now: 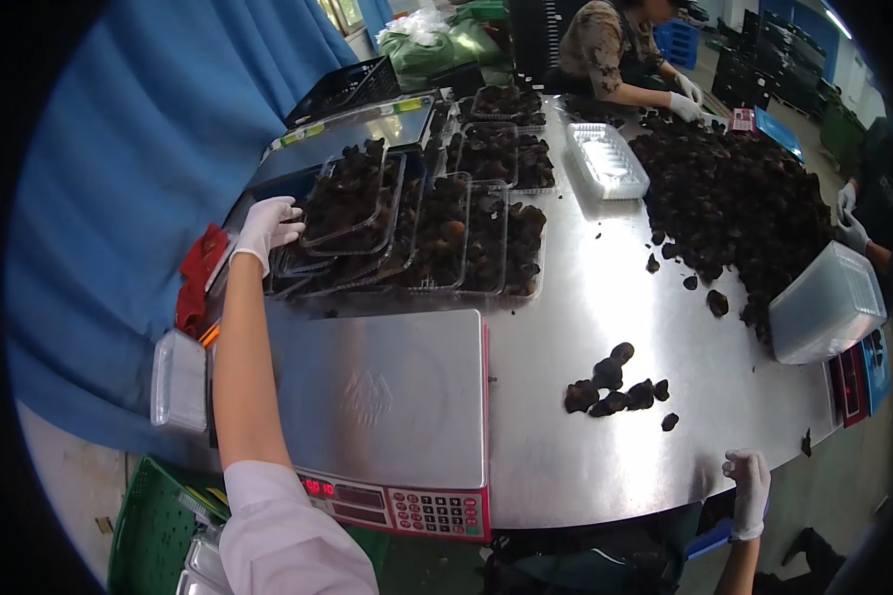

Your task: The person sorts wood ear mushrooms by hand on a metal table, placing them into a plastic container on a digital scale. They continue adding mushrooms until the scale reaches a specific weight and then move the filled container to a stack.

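Observation:
My left hand [268,228], in a white glove, is at the left edge of a clear plastic tray [352,203] heaped with dark brown, fungus-like pieces. Its fingers are bent and a little apart; whether they touch the tray is hard to see. This tray lies tilted on top of other filled trays [442,233]. My gloved right hand [749,493] hovers at the table's front edge, fingers loosely curled, with nothing visible in it. Below my left arm sits a digital scale [382,397] with a bare metal plate and lit red digits. Several loose dark pieces [610,382] lie right of the scale.
A large heap of dark pieces [734,188] covers the table's right side. Stacked clear containers [605,164] stand beside it, with another stack [829,302] at the right edge. Two gloved co-workers stand at the far and right sides. A green crate [149,526] is below left.

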`<state>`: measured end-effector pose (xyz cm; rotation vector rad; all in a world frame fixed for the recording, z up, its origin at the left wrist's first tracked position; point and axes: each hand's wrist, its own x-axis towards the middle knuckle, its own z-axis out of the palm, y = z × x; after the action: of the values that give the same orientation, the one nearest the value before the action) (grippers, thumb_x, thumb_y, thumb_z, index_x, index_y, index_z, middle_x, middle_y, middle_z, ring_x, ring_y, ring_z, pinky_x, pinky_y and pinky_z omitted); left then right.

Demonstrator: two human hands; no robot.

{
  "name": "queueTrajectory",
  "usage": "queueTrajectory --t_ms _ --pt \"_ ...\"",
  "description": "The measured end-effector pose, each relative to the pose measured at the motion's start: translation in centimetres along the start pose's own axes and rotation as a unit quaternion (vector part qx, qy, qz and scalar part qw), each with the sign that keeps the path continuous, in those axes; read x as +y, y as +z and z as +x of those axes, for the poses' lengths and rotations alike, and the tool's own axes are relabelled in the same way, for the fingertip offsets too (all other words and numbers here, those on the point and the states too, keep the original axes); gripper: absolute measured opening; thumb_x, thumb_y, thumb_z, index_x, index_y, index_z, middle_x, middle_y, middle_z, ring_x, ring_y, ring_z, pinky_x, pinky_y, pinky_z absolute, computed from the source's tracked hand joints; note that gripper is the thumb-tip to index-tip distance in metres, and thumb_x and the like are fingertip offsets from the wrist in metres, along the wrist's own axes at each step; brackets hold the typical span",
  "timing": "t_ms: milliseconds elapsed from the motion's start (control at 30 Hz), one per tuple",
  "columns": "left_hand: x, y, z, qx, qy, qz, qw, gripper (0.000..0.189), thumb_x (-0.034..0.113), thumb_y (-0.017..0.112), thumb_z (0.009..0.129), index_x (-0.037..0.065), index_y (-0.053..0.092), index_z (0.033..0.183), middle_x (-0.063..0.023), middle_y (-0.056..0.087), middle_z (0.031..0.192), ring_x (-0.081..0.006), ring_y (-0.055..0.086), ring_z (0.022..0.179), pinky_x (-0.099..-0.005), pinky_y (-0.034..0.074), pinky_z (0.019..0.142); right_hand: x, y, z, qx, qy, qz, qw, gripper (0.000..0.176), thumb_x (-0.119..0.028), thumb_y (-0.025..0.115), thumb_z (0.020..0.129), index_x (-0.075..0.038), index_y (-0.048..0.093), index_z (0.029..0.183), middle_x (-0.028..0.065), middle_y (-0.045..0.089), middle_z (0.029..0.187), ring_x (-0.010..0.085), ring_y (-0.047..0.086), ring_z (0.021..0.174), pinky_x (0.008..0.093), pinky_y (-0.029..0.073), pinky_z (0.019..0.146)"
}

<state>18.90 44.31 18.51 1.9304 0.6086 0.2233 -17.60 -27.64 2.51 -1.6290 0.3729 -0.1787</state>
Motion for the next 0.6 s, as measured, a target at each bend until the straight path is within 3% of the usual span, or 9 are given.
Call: queueTrajectory --t_ms 100,133,233,267,333,367,433,533,600 --pt "-0.6 -3.9 -1.5 0.011 0.010 0.007 1.000 0.043 0.018 0.053 0.092 0.007 0.059 0.133 -0.0103 0.069 0.123 -0.0203 0.070 0.092 -0.0281 0.056 0.071 0.5 -1.0 0.0 -0.003 0.007 -0.003 1.000 0.033 -0.033 0.049 0.106 -0.003 0.062 0.104 0.0072 0.067 0.099 0.0131 0.061 0.080 0.0285 0.049 0.079" --pt "-2.0 -5.5 -1.9 0.060 0.029 0.007 0.998 0.040 0.014 0.055 0.091 0.007 0.061 0.130 -0.0117 0.072 0.116 -0.0197 0.072 0.082 -0.0275 0.056 0.063 0.6 -1.6 -0.2 0.003 -0.007 -0.016 1.000 0.033 -0.032 0.048 0.106 -0.002 0.063 0.104 0.0080 0.067 0.099 0.0134 0.061 0.081 0.0287 0.050 0.079" --pt "-10.3 -11.9 -1.6 0.156 0.027 0.111 0.981 0.021 0.022 0.062 0.088 0.006 0.072 0.097 -0.0092 0.073 0.088 -0.0139 0.066 0.063 -0.0273 0.052 0.053 1.8 -3.4 -0.6 0.026 0.005 -0.027 0.999 0.032 -0.034 0.050 0.105 -0.004 0.062 0.106 0.0055 0.063 0.099 0.0126 0.055 0.082 0.0270 0.045 0.077" --pt "-12.9 -13.4 -2.3 0.161 -0.027 0.197 0.967 0.023 0.028 0.069 0.083 0.005 0.071 0.080 -0.0085 0.070 0.076 -0.0125 0.064 0.058 -0.0296 0.049 0.048 2.9 -4.4 -0.4 0.024 0.009 -0.021 0.999 0.032 -0.034 0.050 0.105 -0.005 0.062 0.106 0.0050 0.062 0.100 0.0124 0.055 0.083 0.0268 0.045 0.077" --pt "-19.1 -16.3 -3.3 0.152 -0.001 0.443 0.884 0.038 0.037 0.080 0.076 0.001 0.075 0.086 -0.0152 0.071 0.075 -0.0235 0.072 0.079 -0.0378 0.056 0.075 4.2 -5.4 -0.6 0.020 0.001 0.016 1.000 0.032 -0.036 0.052 0.104 -0.006 0.061 0.108 0.0042 0.061 0.102 0.0124 0.053 0.085 0.0267 0.044 0.080" --pt "-22.7 -16.5 -4.7 0.210 0.061 0.352 0.910 0.045 0.043 0.081 0.075 0.000 0.076 0.084 -0.0213 0.071 0.077 -0.0295 0.072 0.090 -0.0385 0.053 0.085 4.5 -5.5 -0.6 0.013 0.000 0.018 1.000 0.032 -0.036 0.052 0.104 -0.006 0.061 0.108 0.0042 0.061 0.102 0.0124 0.053 0.085 0.0267 0.044 0.080" --pt "-24.8 -15.8 -7.0 0.133 0.034 0.398 0.907 0.045 0.044 0.079 0.077 -0.001 0.074 0.074 -0.0212 0.070 0.074 -0.0298 0.072 0.081 -0.0390 0.054 0.077 4.3 -5.8 -0.8 -0.008 0.003 0.037 0.999 0.032 -0.037 0.053 0.104 -0.006 0.061 0.111 0.0039 0.061 0.104 0.0127 0.053 0.088 0.0269 0.044 0.082" --pt "-23.7 -12.9 -10.3 0.169 0.024 0.317 0.933 0.043 0.041 0.078 0.079 -0.001 0.073 0.070 -0.0184 0.070 0.070 -0.0278 0.071 0.068 -0.0384 0.055 0.069 2.8 -4.6 -1.5 0.015 0.011 0.025 1.000 0.033 -0.036 0.052 0.104 -0.006 0.061 0.113 0.0049 0.062 0.107 0.0135 0.054 0.090 0.0277 0.044 0.084" --pt "-23.2 -11.9 -11.1 0.153 0.035 0.359 0.920 0.042 0.039 0.077 0.080 -0.001 0.072 0.069 -0.0168 0.069 0.067 -0.0262 0.069 0.062 -0.0377 0.054 0.065 2.8 -4.8 -1.3 0.012 0.022 0.007 1.000 0.033 -0.035 0.051 0.105 -0.006 0.061 0.115 0.0059 0.063 0.110 0.0143 0.056 0.093 0.0288 0.045 0.087"
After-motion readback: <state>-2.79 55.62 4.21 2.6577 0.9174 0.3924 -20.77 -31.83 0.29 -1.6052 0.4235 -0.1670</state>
